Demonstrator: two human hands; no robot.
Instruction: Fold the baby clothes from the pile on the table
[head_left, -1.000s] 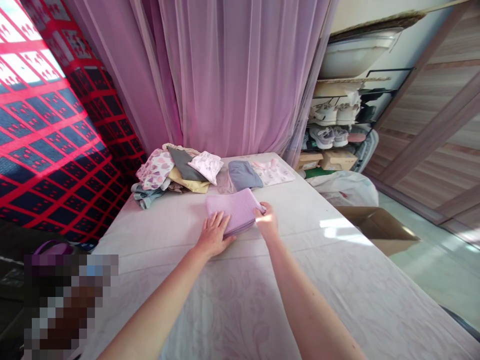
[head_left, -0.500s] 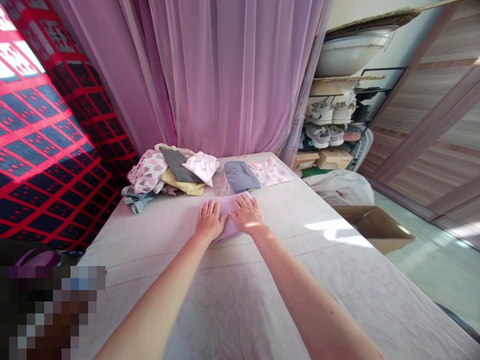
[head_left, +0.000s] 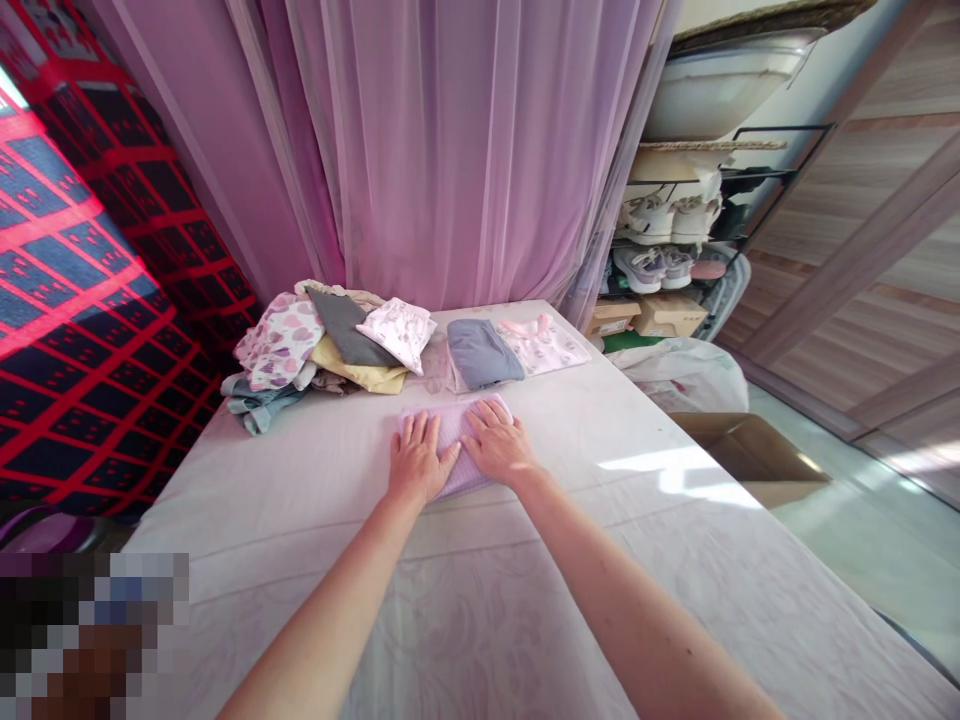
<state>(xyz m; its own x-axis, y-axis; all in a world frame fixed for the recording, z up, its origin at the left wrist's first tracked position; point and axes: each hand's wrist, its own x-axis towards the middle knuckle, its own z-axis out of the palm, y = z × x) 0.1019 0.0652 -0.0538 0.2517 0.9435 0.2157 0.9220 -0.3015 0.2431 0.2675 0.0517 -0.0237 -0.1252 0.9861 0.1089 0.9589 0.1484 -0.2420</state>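
A folded lilac cloth garment (head_left: pixel 463 478) lies on the pale bed sheet (head_left: pixel 465 580), partly covered by both palms. My left hand (head_left: pixel 418 462) rests flat on its left side, fingers stretched out. On its right side lies my right hand (head_left: pixel 496 442), also flat with fingers extended. Just beyond the hands sits a folded grey-blue garment (head_left: pixel 484 355), and beside it a folded pink printed top (head_left: pixel 546 345). To the left is a heap of clothes, with a white garment with pink and purple spots (head_left: pixel 281 340), a dark grey piece (head_left: pixel 349 325) and a light printed piece (head_left: pixel 399 332).
Purple curtains (head_left: pixel 450 150) hang behind the bed. A red and black patterned cloth (head_left: pixel 90 300) hangs at the left. Off the right edge stand an open cardboard box (head_left: pixel 739 450), a white plastic bag (head_left: pixel 682 375) and a rack with shoes (head_left: pixel 649 215).
Both hands stay flat on the lilac garment, which sits slightly lower in view. The camera view has shifted a little; the other clothes look unmoved.
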